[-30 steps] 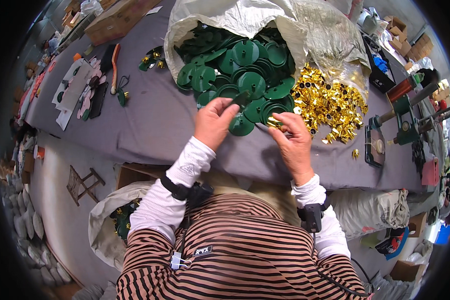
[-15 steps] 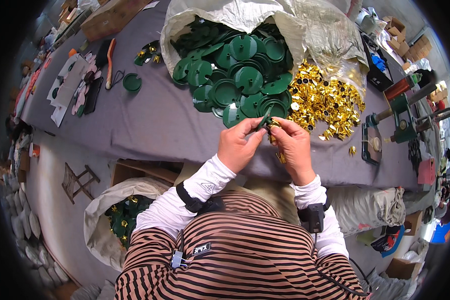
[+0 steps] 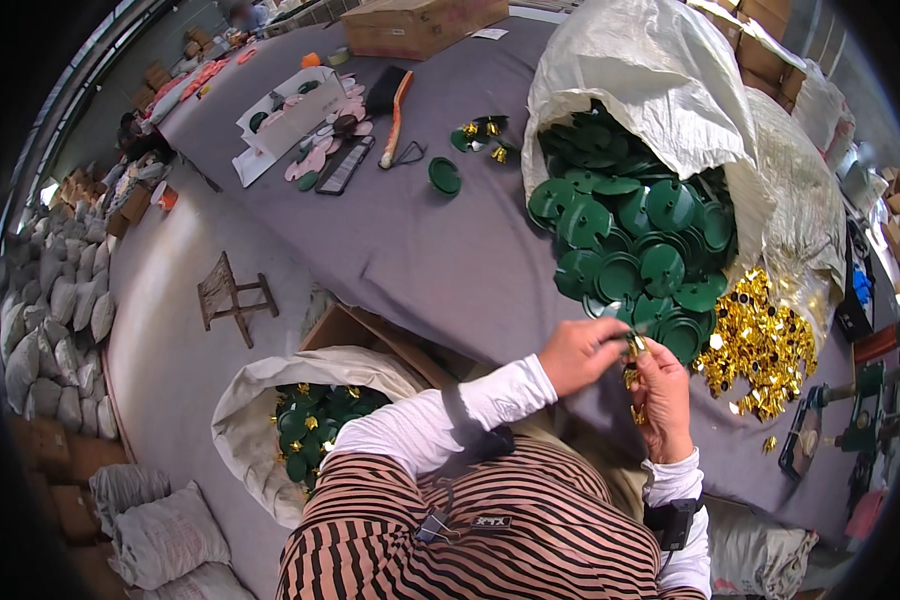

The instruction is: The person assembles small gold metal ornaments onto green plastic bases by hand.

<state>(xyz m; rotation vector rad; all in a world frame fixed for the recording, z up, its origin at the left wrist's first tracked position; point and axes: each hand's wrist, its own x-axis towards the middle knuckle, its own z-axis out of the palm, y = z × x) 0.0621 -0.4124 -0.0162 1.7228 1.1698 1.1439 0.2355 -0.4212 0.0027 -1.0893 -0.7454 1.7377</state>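
Observation:
My left hand [image 3: 583, 353] and my right hand [image 3: 661, 392] meet in front of my chest at the near edge of the grey table [image 3: 425, 250]. Both pinch a green round disc [image 3: 622, 317] with a small gold piece [image 3: 636, 345] on it. More gold pieces sit in my right palm. Just beyond my hands lies a pile of green discs [image 3: 640, 245] spilling from a white sack [image 3: 650, 90]. To its right is a heap of shiny gold pieces [image 3: 760, 345].
A white sack [image 3: 270, 425] holding green discs with gold pieces stands on the floor at my left, beside a cardboard box [image 3: 360, 330]. A lone green disc [image 3: 444, 176], a brush [image 3: 395, 115], cards and a box lie farther back. A small wooden stool [image 3: 232, 295] stands on the floor.
My view has swung to the left and down, so the floor sack now shows. My hands have come closer together at the table edge, still working on a green disc.

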